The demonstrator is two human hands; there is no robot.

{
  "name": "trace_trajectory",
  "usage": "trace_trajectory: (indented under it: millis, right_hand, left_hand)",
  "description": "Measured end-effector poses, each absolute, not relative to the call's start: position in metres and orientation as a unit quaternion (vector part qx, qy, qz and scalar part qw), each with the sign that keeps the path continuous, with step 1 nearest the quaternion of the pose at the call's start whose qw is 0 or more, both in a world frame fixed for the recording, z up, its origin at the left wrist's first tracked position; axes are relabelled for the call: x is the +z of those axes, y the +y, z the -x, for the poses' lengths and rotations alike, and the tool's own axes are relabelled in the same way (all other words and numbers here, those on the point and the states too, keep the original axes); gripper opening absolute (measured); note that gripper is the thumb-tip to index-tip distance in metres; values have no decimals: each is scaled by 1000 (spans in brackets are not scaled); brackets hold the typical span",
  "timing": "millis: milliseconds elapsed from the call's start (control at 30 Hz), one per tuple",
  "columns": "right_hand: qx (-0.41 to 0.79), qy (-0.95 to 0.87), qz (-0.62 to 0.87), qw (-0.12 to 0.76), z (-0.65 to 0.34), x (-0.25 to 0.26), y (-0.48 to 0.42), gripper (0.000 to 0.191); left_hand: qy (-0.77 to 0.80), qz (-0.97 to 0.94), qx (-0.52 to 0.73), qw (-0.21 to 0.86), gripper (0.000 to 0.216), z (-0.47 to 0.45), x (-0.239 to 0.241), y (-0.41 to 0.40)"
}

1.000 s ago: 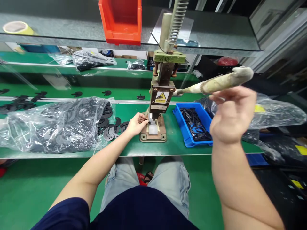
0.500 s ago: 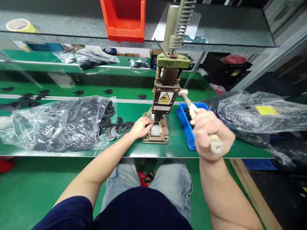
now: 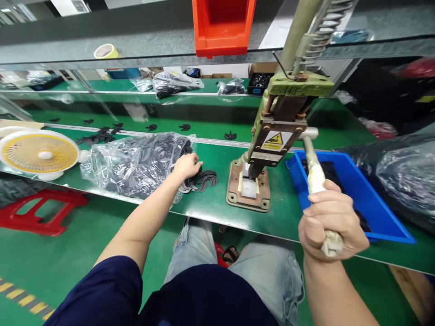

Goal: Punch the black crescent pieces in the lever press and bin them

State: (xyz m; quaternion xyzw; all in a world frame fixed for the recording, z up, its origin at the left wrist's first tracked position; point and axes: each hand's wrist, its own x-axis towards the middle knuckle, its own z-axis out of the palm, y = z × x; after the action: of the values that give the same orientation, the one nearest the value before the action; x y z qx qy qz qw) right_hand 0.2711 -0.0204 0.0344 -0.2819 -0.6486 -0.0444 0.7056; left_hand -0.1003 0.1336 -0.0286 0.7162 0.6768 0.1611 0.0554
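Two hands [image 3: 331,224] were at separate jobs on the green table [image 3: 210,209]. The right hand was clenched in a fist around the wrapped end of the lever [image 3: 314,174], which sloped down from the press [image 3: 278,136] towards the person. With the lever so low, the ram seemed to be at or near the bottom of its stroke over the white block [image 3: 249,189] on the base plate; whether it touched the block I could not tell.

The left hand [image 3: 186,165] lay well apart from the press, palm down with fingers curled onto the black crescent pieces [image 3: 205,179] spilled at the mouth of the plastic bag [image 3: 136,160]. Whether it pinched one of them could not be made out.

As to progress, the blue bin [image 3: 370,209] just right of the press held a shallow layer of dark parts [image 3: 328,170], so some pieces looked to have gone through already. The bag appeared well filled, with only a few pieces loose beside it, so by my reckoning far more was left than done. A small fan [image 3: 39,154] stood at the table's left end.
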Motion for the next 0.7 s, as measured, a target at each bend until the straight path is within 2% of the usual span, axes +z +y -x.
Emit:
trace_trajectory:
  millis: [200,333,467,533,600,700]
  right_hand:
    - [-40,-626,284,725,-268,32,-19,18]
    - [-38,-630,292,719,-268,34,-20,17]
    - [-30,-639,287,713,-269,35,-22,14]
    - [-32,-638,284,715,-269,35,-22,14]
    - [-34,-638,280,717,-268,35,-21,14]
    - [-38,-644,271,714,-268,35,-20,14]
  left_hand:
    - [591,-797,87,91,32,105,-37,136]
    - [600,-782,73,152,33,88,-43,140]
    - [611,-748,75,248,36,85,-41,147]
    - [586,-744,85,308,28,88,-38,148]
    - [545,-736,116,384,21,90,-35,146]
    - [499,-679,197,501,28,86,-32,139]
